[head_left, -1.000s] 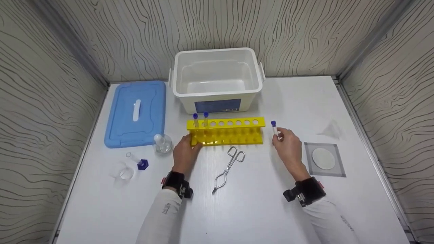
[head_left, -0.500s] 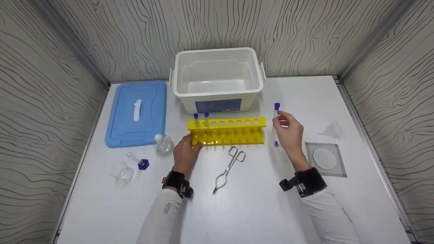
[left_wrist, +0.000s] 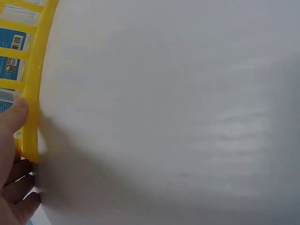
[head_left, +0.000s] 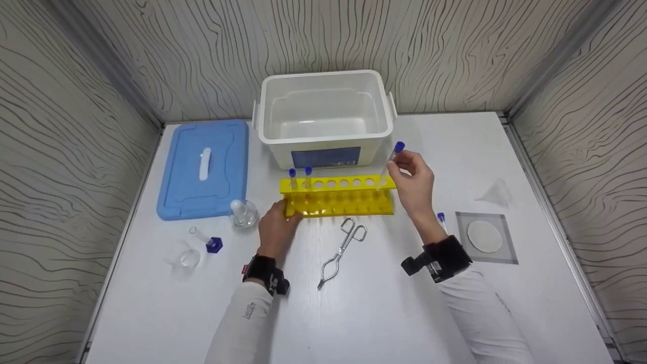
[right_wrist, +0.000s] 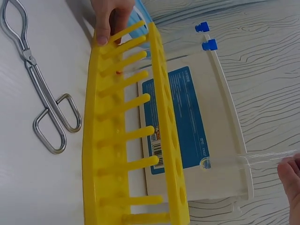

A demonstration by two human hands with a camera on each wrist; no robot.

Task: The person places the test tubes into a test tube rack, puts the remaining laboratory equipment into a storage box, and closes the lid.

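Observation:
My left hand (head_left: 275, 230) grips the left end of a yellow test tube rack (head_left: 354, 208), its thumb along the near edge in the left wrist view. Two blue-capped test tubes (head_left: 308, 172) stand in the rack's leftmost holes. Between thumb and fingers, my right hand (head_left: 415, 184) pinches another blue-capped test tube (head_left: 384, 174), tilted near the rack's right end. In the right wrist view, this tube's rounded bottom (right_wrist: 206, 162) appears beyond the rack's top bar, apart from it. A further blue-capped tube (head_left: 441, 217) lies on the table, partly hidden by my right wrist.
Metal crucible tongs (head_left: 331, 265) lie before the rack. Behind stands a white bin (head_left: 326, 139), with its blue lid (head_left: 184, 184) at left. A glass spirit lamp (head_left: 243, 218), cylinder (head_left: 213, 245) and beaker (head_left: 188, 259) are left; a funnel (head_left: 495, 193) and wire gauze (head_left: 508, 247) right.
My right hand has raised the test tube off to the right, then carried it left to the rack's right end. A tube under that hand has come into view. My left hand keeps still.

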